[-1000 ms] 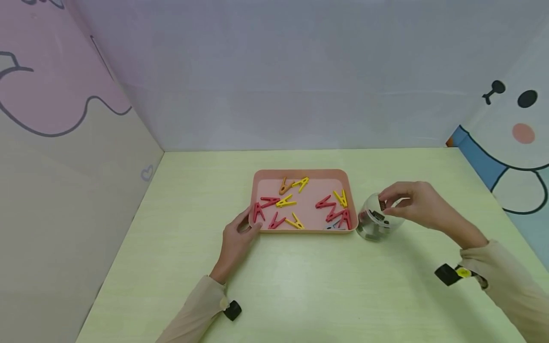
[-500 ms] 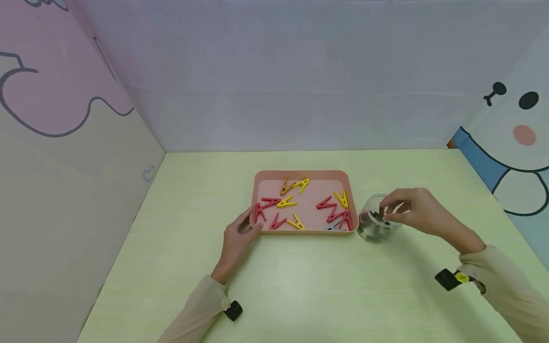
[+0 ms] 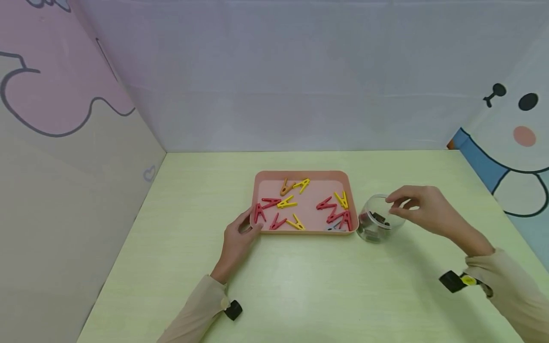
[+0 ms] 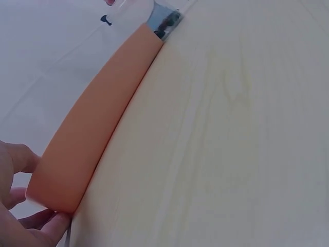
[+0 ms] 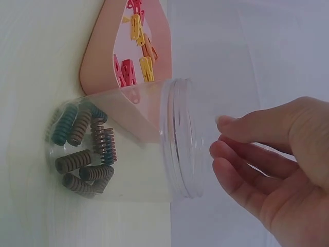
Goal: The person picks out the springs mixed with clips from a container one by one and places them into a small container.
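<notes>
At the front left corner of a shallow pink tray (image 3: 300, 174), my left hand (image 3: 238, 243) grips the wall, thumb in front and fingers round the side. Red, yellow, orange and grey clothespins (image 3: 286, 202) lie scattered in the tray. A clear jar (image 5: 181, 190) stands upright just right of it. Several brown and teal coil springs (image 5: 72, 162) lie at the jar's bottom. My right hand (image 3: 424, 212) hovers by the jar's open mouth, thumb and fingertips slightly apart. Nothing sits between those fingers in the right wrist view.
The pale wooden table (image 3: 300, 286) carries the tray and the jar. A plain wall (image 3: 300, 76) rises at its back edge. Side panels with cartoon drawings stand to the left and right.
My right hand lowered a dark coil spring into the jar's mouth, let it go, and drew slightly right. The left hand and tray stayed put.
</notes>
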Motion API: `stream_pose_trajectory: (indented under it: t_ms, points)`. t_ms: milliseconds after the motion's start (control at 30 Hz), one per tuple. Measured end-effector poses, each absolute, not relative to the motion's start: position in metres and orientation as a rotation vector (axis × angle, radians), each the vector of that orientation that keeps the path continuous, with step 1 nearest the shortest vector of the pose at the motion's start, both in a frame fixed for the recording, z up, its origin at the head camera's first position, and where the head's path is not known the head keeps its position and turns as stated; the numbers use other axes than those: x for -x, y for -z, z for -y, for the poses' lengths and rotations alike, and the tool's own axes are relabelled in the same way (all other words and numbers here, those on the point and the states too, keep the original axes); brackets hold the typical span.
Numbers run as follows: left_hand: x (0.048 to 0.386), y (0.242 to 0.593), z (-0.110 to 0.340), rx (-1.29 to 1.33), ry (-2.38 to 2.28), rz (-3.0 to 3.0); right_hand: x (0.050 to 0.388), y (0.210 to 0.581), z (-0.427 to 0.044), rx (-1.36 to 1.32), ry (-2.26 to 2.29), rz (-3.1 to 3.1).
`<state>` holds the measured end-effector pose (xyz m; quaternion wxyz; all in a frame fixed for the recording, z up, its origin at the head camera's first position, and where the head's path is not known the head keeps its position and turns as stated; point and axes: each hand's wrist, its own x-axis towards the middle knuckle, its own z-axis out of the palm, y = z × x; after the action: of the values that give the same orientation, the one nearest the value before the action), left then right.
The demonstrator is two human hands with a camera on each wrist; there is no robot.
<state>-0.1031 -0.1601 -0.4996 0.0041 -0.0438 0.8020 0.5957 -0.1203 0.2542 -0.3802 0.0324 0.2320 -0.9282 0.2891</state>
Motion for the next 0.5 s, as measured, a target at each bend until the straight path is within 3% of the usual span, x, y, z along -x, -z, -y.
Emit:
stream_pose_trajectory:
  t_ms: [500]
  points:
    - [0.107,0.494,0.17,0.034,-1.714,-2.593,0.102,0.387,-0.268,-0.578,-0.947,2.762]
